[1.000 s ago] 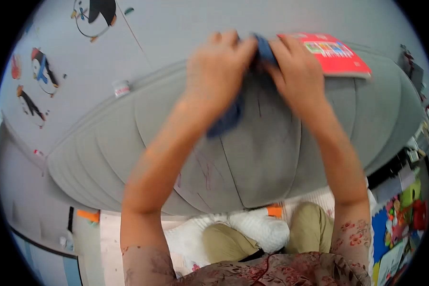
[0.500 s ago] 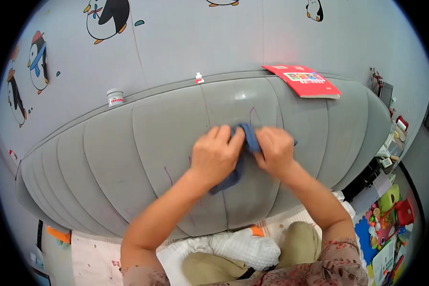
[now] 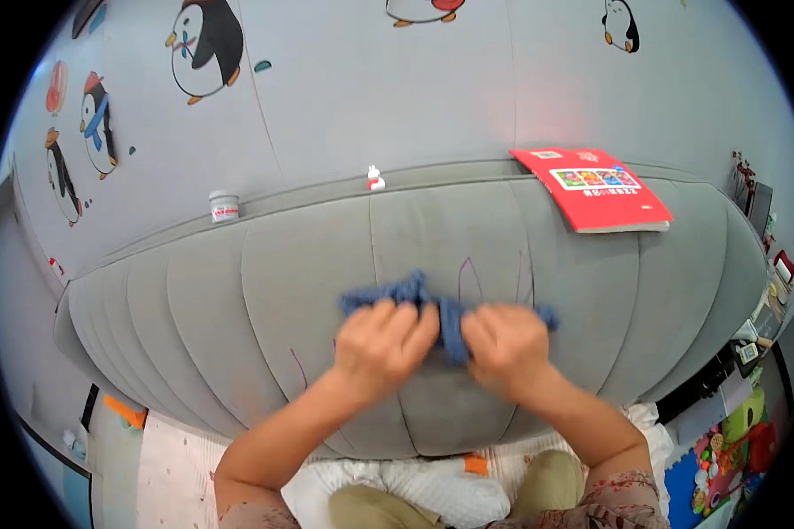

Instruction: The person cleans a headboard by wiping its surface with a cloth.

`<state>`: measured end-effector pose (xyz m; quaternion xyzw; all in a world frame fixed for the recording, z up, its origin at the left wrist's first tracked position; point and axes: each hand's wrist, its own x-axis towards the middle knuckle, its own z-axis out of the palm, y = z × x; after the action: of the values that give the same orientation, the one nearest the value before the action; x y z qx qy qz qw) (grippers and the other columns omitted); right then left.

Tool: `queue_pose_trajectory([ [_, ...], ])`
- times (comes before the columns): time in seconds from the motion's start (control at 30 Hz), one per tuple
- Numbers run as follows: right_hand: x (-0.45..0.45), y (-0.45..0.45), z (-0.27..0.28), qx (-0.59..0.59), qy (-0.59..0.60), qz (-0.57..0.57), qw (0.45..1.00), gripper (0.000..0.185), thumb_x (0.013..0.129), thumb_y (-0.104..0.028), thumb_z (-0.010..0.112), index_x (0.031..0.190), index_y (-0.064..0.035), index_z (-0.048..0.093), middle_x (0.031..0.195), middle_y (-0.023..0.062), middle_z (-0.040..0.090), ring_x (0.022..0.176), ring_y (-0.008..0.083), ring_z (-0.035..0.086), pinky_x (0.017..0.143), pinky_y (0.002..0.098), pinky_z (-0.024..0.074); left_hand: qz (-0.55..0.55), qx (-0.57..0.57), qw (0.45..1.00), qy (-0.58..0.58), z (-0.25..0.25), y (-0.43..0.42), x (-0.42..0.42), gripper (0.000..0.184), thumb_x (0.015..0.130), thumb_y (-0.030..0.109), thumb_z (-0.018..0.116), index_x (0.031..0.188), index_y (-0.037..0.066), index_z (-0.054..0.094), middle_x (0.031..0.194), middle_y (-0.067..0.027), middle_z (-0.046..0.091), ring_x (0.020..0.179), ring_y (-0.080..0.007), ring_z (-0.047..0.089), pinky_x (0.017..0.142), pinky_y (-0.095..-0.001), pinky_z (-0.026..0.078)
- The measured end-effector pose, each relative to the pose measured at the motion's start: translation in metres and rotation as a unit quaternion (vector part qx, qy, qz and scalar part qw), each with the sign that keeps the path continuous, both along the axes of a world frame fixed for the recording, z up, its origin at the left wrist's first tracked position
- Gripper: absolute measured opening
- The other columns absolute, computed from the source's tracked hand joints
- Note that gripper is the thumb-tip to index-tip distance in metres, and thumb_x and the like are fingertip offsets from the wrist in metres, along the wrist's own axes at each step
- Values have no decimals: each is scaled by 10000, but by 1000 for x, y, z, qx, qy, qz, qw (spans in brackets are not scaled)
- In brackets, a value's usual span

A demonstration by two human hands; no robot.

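Observation:
A blue cloth (image 3: 452, 331) is bunched and stretched between my two fists, in front of the grey padded headboard (image 3: 309, 256). My left hand (image 3: 386, 346) is closed round its left part, and some of the cloth sticks up above the knuckles. Closed on the right part is my right hand (image 3: 506, 349), with a short end of cloth showing past it. Thin purple lines (image 3: 470, 275) mark the grey padding just above the cloth, and another line (image 3: 298, 366) lies left of my left hand.
On the headboard's top edge are a white jar (image 3: 224, 207), a small white and red figure (image 3: 376, 179) and a red book (image 3: 591, 191). Penguin pictures (image 3: 205, 51) decorate the wall. Colourful toys (image 3: 719, 467) lie at the lower right. White bedding (image 3: 397, 485) is below.
Both hands have come down and nearer to me with the cloth. More of the cloth now shows above my left hand. The view has shifted, showing more wall.

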<state>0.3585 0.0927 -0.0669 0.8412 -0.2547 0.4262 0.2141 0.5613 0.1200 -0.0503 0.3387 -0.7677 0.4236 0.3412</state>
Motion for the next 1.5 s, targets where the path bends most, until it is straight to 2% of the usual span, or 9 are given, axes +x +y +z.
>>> queue_pose_trajectory([
  [0.17, 21, -60, 69, -113, -106, 7, 988, 84, 824, -142, 606, 895, -97, 608, 733, 85, 595, 627, 308, 614, 585, 436, 501, 36, -23, 999, 30, 65, -52, 5, 215, 731, 105, 676, 938, 65, 636, 745, -112, 593, 670, -343, 598, 605, -435, 480],
  [0.27, 44, -130, 120, 19, -46, -28, 998, 182, 874, -267, 641, 913, -94, 602, 837, 143, 701, 813, 319, 683, 665, 465, 508, 128, 135, 973, 134, 108, -105, 7, 171, 795, 125, 686, 922, 64, 588, 845, -120, 636, 810, -364, 624, 694, -451, 489],
  [0.57, 3, 15, -40, -2, -7, 21, 1000, 85, 736, -159, 627, 806, -120, 599, 668, 47, 501, 591, 209, 571, 520, 361, 427, 14, 27, 999, 24, -43, 25, 1, 268, 662, 118, 669, 925, 109, 719, 678, -15, 519, 562, -158, 538, 480, -302, 416],
  [0.83, 50, -121, 122, 51, -49, -74, 995, 152, 869, -204, 625, 940, -79, 576, 763, 127, 639, 725, 373, 636, 622, 481, 489, 173, 156, 964, 126, 111, -103, 6, 251, 866, 232, 685, 1060, 84, 623, 928, -122, 669, 827, -353, 652, 692, -449, 501],
  [0.97, 23, -57, 45, -55, -72, 20, 996, 179, 823, -161, 596, 975, -69, 578, 753, 113, 599, 668, 328, 609, 594, 453, 468, 61, 74, 994, 56, 41, -38, 15, 462, 710, 117, 727, 1157, 35, 640, 854, -127, 659, 763, -342, 645, 659, -432, 507],
  [1.03, 10, -9, -19, -64, -50, 16, 997, 140, 733, -161, 606, 861, -104, 613, 701, 50, 532, 600, 218, 565, 536, 376, 422, -12, -28, 997, 66, -31, -5, 7, 291, 696, 123, 683, 984, 95, 715, 662, -26, 456, 531, -178, 498, 458, -331, 395],
  [1.13, -3, 31, -71, 3, -18, 24, 1000, 128, 720, -157, 627, 840, -115, 623, 700, 45, 536, 584, 201, 564, 518, 350, 412, -1, 93, 995, 37, -72, 41, -2, 297, 674, 86, 678, 967, 88, 728, 684, -69, 546, 544, -223, 545, 457, -348, 421],
  [1.37, 39, -92, 107, -25, -88, -57, 994, 202, 879, -271, 662, 950, -99, 581, 864, 119, 664, 800, 341, 661, 660, 465, 508, 120, 50, 985, 113, 97, -78, 8, 188, 865, 270, 685, 943, 115, 615, 842, -95, 642, 805, -320, 659, 616, -458, 506],
  [1.5, 38, -92, 87, -15, -92, -60, 994, 151, 839, -201, 646, 906, -78, 589, 829, 131, 644, 747, 352, 642, 630, 460, 490, 126, 65, 981, 133, 75, -80, -2, 206, 844, 188, 677, 1015, 82, 637, 832, -121, 650, 785, -361, 638, 646, -459, 482],
])
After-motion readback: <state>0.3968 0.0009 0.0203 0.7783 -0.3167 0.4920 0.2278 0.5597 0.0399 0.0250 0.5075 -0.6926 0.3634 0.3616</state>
